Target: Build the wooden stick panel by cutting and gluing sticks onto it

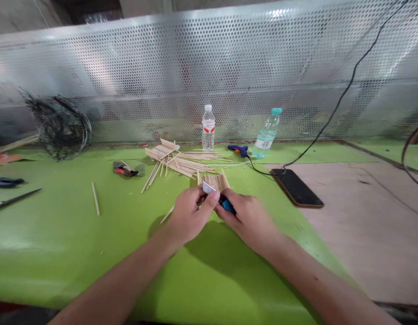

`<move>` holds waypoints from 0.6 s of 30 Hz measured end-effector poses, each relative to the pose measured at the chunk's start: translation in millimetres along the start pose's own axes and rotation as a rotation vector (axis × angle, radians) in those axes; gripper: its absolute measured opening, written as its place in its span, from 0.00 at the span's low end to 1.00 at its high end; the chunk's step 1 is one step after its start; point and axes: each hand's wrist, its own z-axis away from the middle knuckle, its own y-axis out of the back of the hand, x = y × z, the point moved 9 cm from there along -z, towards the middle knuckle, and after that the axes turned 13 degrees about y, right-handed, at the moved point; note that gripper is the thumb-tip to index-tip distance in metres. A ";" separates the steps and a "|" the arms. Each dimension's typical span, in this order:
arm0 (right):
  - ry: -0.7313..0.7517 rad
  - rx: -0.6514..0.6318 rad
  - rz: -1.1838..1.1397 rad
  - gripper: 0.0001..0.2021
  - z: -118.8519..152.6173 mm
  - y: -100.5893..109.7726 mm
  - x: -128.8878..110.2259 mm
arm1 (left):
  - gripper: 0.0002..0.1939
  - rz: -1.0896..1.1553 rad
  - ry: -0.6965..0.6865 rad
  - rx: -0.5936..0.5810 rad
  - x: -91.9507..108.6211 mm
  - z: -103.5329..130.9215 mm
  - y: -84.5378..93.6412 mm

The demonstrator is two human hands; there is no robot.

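Note:
In front of me, my right hand [247,214] is closed around the blue and black handle of what looks like a utility knife [228,205]. Its flat, pale blade points up and left. My left hand [191,210] pinches at that blade, thumb on top and fingers curled underneath. Just beyond my fingers is a panel of thin wooden sticks laid side by side [213,181], partly hidden by both hands. A loose pile of similar sticks [188,164] spreads out behind it, with a small stick-built piece [161,151] on top.
A clear bottle [208,131], blue glue gun [238,149] and green-capped bottle [266,135] stand or lie near the perforated metal screen [154,67]. A phone [298,189] rests rightward beside a cable. Leftward are red-handled pliers [124,169], scissors [16,200] and a wire coil [63,126].

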 end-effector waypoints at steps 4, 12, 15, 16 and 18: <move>0.014 0.015 0.009 0.13 -0.3 1.7 -0.8 | 0.26 -0.027 0.021 -0.014 -2.3 -0.1 -0.8; 0.045 0.031 0.010 0.15 1.0 0.7 -2.1 | 0.28 -0.100 -0.071 0.040 7.2 1.2 3.2; 0.036 0.008 0.030 0.14 0.2 -0.4 -1.3 | 0.29 -0.130 -0.080 0.048 6.9 0.8 3.8; 0.031 -0.001 0.036 0.14 -0.1 -0.7 -1.1 | 0.30 -0.138 -0.069 0.046 5.5 0.6 3.6; 0.022 -0.015 0.046 0.13 -0.6 -0.7 -0.8 | 0.30 -0.146 -0.038 0.039 1.7 0.5 3.3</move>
